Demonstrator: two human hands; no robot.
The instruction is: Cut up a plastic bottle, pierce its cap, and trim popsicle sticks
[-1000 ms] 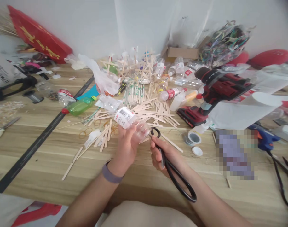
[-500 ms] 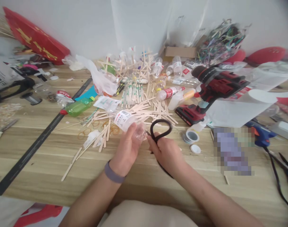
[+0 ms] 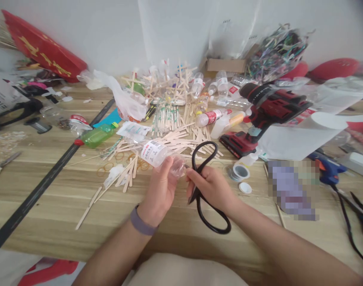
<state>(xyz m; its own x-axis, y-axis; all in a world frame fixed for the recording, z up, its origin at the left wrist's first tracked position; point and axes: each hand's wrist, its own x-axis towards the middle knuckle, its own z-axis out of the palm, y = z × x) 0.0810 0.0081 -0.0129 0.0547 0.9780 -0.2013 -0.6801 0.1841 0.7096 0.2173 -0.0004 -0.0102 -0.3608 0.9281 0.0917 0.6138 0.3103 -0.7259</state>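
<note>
In the head view, our left hand (image 3: 163,184) is wrapped round the clear bottle (image 3: 159,155); our right hand (image 3: 209,183) grips the black scissors (image 3: 196,194) at the bottle's base. Beyond the bottle, wooden sticks (image 3: 181,139) crowd the table (image 3: 110,242); left of it lies a green bottle (image 3: 98,136), and right of it stands a red drill (image 3: 273,107).

Drill (image 3: 275,106) on tbl (image 3: 65,206) R of sticks (image 3: 181,137), box (image 3: 226,65) behind.
</note>
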